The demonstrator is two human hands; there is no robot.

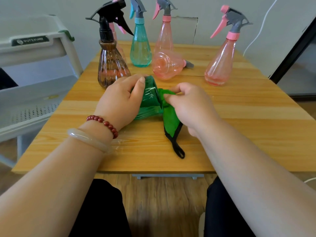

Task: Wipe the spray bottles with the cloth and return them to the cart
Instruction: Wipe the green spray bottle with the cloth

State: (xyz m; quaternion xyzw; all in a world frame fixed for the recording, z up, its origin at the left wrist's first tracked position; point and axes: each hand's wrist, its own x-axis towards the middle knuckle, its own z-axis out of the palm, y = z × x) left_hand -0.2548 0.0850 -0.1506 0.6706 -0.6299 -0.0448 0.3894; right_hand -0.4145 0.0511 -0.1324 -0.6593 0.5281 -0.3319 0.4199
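Cart off to the left of the green bottle. My left hand is curled round that bottle, thumb near its base, keeping it on its side. Pressed to the bottle's right flank, my right hand pinches the green cloth, its black-edged tail trailing on the desk. Behind the green bottle: brown bottle, teal bottle, toppled pink bottle.

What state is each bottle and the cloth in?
green bottle, tipped over, gripped by left hand
cloth, held by right hand against green bottle
brown bottle, upright
teal bottle, upright
back pink bottle, upright
middle pink bottle, lying on its side
right pink bottle, upright
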